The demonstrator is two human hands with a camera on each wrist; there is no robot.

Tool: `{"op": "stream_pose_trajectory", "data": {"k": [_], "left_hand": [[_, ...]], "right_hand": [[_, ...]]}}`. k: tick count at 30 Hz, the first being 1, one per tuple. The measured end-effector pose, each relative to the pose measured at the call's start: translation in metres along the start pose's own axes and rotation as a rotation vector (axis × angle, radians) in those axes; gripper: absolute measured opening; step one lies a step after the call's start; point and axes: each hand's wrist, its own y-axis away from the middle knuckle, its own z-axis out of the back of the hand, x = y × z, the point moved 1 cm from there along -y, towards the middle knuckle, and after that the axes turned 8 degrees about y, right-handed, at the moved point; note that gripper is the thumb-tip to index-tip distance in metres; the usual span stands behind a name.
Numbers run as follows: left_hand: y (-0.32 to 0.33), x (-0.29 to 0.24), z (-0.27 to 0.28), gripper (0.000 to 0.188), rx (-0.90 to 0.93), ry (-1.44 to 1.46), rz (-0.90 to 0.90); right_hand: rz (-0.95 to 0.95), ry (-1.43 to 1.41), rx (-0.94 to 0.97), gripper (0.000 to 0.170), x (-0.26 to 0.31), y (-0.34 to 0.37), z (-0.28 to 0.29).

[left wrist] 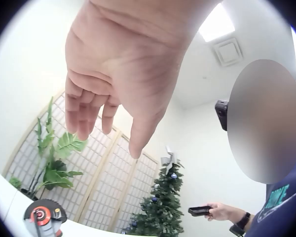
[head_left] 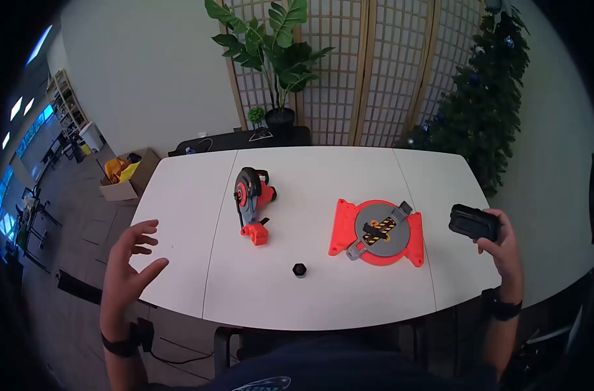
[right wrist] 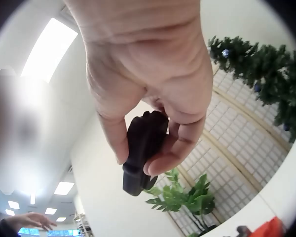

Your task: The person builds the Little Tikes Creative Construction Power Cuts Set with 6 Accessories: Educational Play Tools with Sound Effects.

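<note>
My right hand (head_left: 504, 244) holds a black block-shaped part (head_left: 473, 223) with rounded edges above the right end of the table. In the right wrist view, thumb and fingers pinch the black part (right wrist: 144, 148) from both sides. My left hand (head_left: 129, 267) is raised over the table's left edge, its fingers spread and nothing in it. A red and grey toy saw (head_left: 251, 202) with a dark round blade stands left of centre. Toward the right lies a red saw base (head_left: 341, 228) with a grey round turntable. Between them, nearer the front, sits a small black hexagonal knob (head_left: 299, 269).
The white table (head_left: 297, 169) has rounded front corners. Behind it are a potted plant (head_left: 280, 117), a folding screen (head_left: 394, 72) and a decorated tree (head_left: 473, 111). A cardboard box (head_left: 124, 189) stands on the floor at left, and a chair (head_left: 225, 345) is at the front.
</note>
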Motion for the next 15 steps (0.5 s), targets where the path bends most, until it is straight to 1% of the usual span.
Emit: {"op": "stream_pose_trajectory", "data": {"k": [5, 7, 8, 10, 12, 14, 15], "left_hand": [[0.008, 0.045, 0.002, 0.052, -0.032, -0.029, 0.067], [0.018, 0.061, 0.007, 0.051, -0.064, -0.019, 0.130], [0.020, 0.071, 0.008, 0.051, -0.063, -0.018, 0.128], [0.022, 0.087, 0.013, 0.049, -0.116, -0.012, 0.172], [0.023, 0.099, 0.015, 0.047, -0.129, -0.006, 0.189], [0.024, 0.106, 0.017, 0.046, -0.141, 0.000, 0.207], [0.024, 0.108, 0.017, 0.046, -0.147, -0.008, 0.217]], "right_hand": [[-0.032, 0.026, -0.053, 0.061, -0.046, 0.010, 0.033], [-0.116, -0.001, -0.160, 0.051, -0.068, 0.021, 0.053], [-0.116, -0.001, -0.162, 0.051, -0.081, 0.024, 0.060], [-0.165, -0.072, -0.278, 0.042, -0.106, 0.029, 0.075], [-0.175, -0.044, -0.305, 0.042, -0.132, 0.035, 0.094], [-0.247, -0.057, -0.402, 0.046, -0.148, 0.043, 0.109], [-0.246, -0.057, -0.402, 0.046, -0.157, 0.046, 0.117]]}}
